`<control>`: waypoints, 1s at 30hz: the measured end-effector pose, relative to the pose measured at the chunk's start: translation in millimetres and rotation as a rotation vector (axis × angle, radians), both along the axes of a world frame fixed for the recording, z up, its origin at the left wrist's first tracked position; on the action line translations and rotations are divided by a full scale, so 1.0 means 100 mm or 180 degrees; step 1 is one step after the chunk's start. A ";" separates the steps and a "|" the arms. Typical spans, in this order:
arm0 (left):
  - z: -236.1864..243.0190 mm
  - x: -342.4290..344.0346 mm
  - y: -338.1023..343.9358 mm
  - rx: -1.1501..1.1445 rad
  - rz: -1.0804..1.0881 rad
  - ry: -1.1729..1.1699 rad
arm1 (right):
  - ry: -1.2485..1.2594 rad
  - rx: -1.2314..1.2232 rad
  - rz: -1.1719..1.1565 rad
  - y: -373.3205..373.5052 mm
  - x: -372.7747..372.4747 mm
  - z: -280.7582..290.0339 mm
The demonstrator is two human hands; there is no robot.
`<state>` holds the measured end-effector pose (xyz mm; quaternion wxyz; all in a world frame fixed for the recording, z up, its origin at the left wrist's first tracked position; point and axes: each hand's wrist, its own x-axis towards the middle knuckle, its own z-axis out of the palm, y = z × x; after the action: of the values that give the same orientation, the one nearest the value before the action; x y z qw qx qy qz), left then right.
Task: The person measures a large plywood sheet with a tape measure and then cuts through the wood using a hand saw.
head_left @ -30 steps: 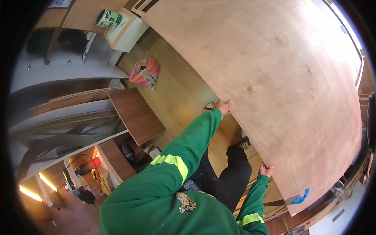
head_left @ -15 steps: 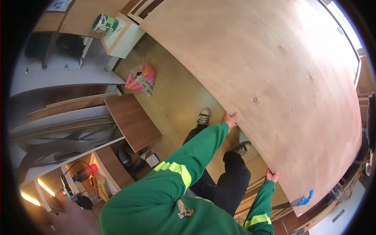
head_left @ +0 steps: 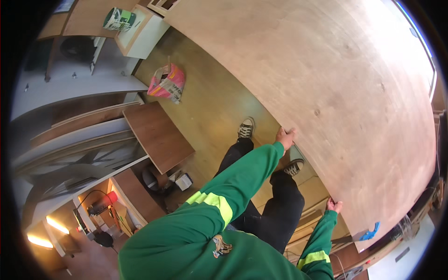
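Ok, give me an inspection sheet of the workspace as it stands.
Surface: yellowish-brown floor, partly hidden.
Job's things: plywood sheet, knotted; its support mostly hidden.
Clutter: blue-handled tool, likely a handsaw, at the sheet's near corner; pink-and-white bag on the floor; green-and-white bucket on a white-sided box.
Hands: left hand and right hand grip the sheet's edge.
Cables: black cable looped at left.
Surroundings: brown board at left.
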<state>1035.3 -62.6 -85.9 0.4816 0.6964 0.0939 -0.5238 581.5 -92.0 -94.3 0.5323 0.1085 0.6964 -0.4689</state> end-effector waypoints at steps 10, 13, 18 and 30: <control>-0.01 -0.04 0.17 -0.0098 0.0313 0.0687 | -0.0021 -0.0039 0.0244 0.33 -0.15 -0.22; -0.19 0.22 0.50 -0.0205 0.0050 0.0967 | -0.0011 0.0238 0.0414 0.45 0.22 -0.18; -0.12 0.16 0.77 -0.0014 0.0062 0.0551 | 0.0075 0.0230 0.0031 0.69 0.47 -0.03; -0.34 0.69 0.39 0.0496 -0.0517 0.0988 | 0.0029 0.0591 0.0063 0.53 0.68 0.28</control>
<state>1104.3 -24.1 -119.9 0.3621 0.6477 0.1509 -0.6532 649.0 -38.8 -66.3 0.5214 0.1484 0.7403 -0.3975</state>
